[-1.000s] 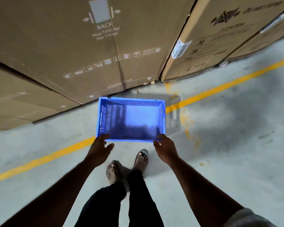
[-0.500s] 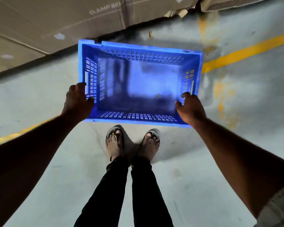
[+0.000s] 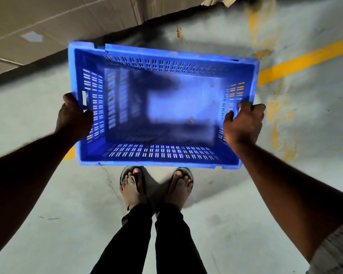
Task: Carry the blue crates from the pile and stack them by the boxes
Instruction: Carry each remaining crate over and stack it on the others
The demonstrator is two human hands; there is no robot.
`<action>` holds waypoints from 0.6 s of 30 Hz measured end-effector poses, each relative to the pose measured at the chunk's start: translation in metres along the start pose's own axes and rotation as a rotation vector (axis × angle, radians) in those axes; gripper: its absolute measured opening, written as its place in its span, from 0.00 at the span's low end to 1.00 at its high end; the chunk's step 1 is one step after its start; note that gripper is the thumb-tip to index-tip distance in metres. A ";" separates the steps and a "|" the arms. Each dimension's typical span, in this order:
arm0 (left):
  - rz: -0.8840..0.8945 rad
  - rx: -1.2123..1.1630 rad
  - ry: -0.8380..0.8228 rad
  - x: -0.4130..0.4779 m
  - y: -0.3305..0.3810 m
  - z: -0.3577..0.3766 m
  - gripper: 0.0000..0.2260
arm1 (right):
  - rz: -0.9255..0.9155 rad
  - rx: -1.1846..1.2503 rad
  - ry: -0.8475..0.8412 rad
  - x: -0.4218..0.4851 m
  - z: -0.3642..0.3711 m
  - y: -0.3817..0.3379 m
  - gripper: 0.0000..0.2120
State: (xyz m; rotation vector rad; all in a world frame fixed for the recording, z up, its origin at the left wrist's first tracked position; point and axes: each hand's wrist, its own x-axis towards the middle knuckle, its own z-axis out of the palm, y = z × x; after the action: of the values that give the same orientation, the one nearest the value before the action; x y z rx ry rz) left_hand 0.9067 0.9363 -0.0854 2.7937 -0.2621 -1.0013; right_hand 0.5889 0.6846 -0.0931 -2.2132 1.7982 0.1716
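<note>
Blue crate (image 3: 162, 107), empty, between left hand (image 3: 73, 117) and right hand (image 3: 243, 123)

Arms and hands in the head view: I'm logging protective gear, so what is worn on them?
Both the left hand and the right hand are bare, with no gloves, rings or watch in view. The forearms are uncovered. A pale, ribbed sleeve shows at the right upper arm; no left sleeve is visible.

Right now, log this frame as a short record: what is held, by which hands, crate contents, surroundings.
held item: blue crate, open side up
left hand: grips the crate's left short wall
right hand: grips the crate's right short wall
crate contents: only a few small specks
crate position: in front of the feet; whether it touches the floor is unclear
surroundings: cardboard boxes beyond the crate, yellow floor line to the right
</note>
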 end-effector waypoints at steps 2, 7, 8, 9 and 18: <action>-0.003 -0.008 0.002 0.005 0.003 0.004 0.19 | 0.031 0.023 0.041 0.008 0.002 0.006 0.14; -0.004 -0.028 0.016 0.011 0.007 0.008 0.19 | 0.069 0.303 -0.105 0.020 0.017 0.013 0.15; -0.017 -0.026 0.018 0.012 0.007 0.009 0.19 | 0.092 0.357 -0.115 0.022 0.018 0.013 0.14; -0.027 -0.020 0.012 0.013 0.006 0.010 0.18 | 0.095 0.413 -0.114 0.023 0.019 0.014 0.12; -0.103 -0.106 -0.032 0.003 0.000 -0.006 0.16 | 0.020 0.631 -0.015 0.002 -0.004 0.032 0.11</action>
State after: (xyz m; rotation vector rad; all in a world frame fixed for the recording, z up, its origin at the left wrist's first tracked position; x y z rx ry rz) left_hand 0.9129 0.9364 -0.0831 2.7210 -0.0667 -1.0502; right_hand 0.5579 0.6760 -0.0945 -1.7347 1.5786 -0.3325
